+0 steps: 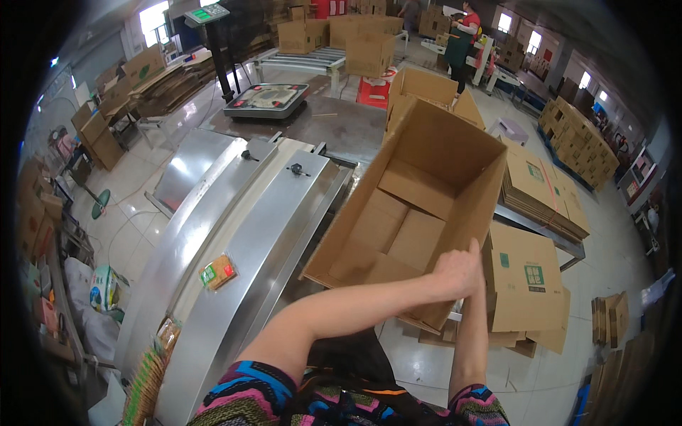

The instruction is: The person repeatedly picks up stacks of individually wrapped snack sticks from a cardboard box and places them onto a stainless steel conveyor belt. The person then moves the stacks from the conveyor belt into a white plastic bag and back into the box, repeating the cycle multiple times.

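An open cardboard box point(394, 213) stands tilted before me, its inner walls and bottom flaps showing. My left arm reaches across its near end, and my left hand point(453, 270) is closed at the box's right-hand edge. My right hand point(476, 277) comes up along the outside of the same wall. It overlaps the left hand and is largely hidden, so its grip is unclear. Left of the box runs a steel conveyor chute point(250, 234). A wrapped snack packet point(217, 271) lies on it, and several more packets point(144, 381) are lined up at its near end.
A platform scale point(266, 100) sits beyond the chute. Another open box point(426, 85) stands behind mine. Flattened cartons point(543, 186) are stacked on a bench to the right, with more cartons point(525, 277) below. A person point(462, 48) stands at a machine in the background.
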Demonstrator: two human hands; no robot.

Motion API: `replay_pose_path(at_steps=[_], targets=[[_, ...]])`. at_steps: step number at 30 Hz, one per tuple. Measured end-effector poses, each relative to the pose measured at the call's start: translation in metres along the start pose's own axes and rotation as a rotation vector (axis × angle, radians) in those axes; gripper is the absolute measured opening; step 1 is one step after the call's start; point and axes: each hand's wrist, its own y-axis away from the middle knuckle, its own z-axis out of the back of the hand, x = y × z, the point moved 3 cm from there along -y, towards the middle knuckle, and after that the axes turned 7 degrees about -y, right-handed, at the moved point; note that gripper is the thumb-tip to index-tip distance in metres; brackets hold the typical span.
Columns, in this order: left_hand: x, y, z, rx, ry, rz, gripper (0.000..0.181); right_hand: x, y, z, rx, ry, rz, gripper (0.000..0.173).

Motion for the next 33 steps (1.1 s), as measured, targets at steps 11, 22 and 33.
replay_pose_path(at_steps=[11, 22, 33], targets=[[0.062, 0.058, 0.169, -0.633, -0.488, -0.012, 0.061, 0.074, 0.013, -0.006, -0.110, 0.814, -0.137, 0.040], [0.174, 0.048, 0.155, -0.154, 0.160, 0.264, 0.058, 0.041, -0.089, -0.028, 0.063, 0.724, -0.084, 0.035], [0.251, 0.035, 0.152, -0.125, 0.312, 0.239, 0.063, 0.023, -0.124, -0.044, 0.128, 0.813, 0.112, 0.041]])
